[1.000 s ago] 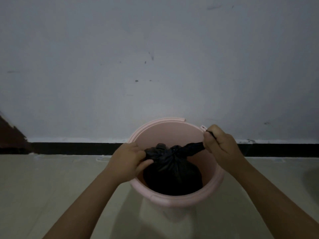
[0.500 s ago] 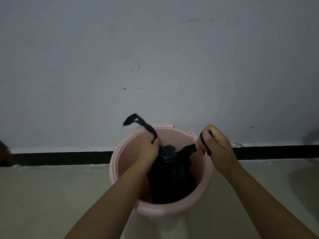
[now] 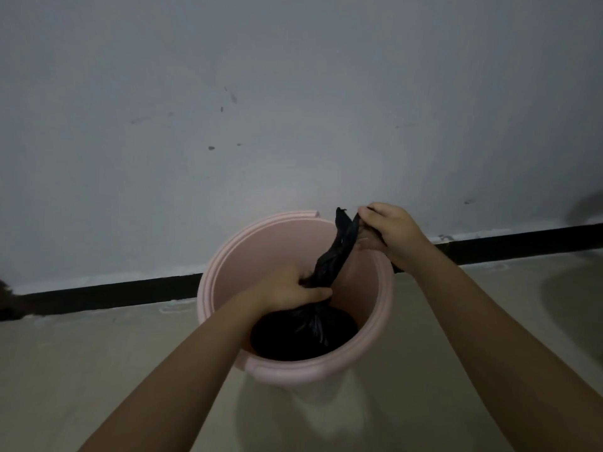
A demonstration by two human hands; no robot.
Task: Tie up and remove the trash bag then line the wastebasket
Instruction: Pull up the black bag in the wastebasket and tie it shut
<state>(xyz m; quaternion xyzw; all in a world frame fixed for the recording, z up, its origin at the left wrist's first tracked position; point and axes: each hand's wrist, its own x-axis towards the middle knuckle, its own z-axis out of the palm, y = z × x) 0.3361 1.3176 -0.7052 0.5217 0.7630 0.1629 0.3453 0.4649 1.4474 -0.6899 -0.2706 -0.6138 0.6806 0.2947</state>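
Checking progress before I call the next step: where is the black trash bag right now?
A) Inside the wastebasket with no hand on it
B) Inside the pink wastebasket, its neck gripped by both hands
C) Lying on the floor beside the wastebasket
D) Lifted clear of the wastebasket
B: the trash bag sits in the wastebasket; the left hand grips its neck and the right hand pulls the twisted end upward.

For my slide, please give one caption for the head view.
Left hand grips black trash bag neck inside pink wastebasket; right hand pulls its end.
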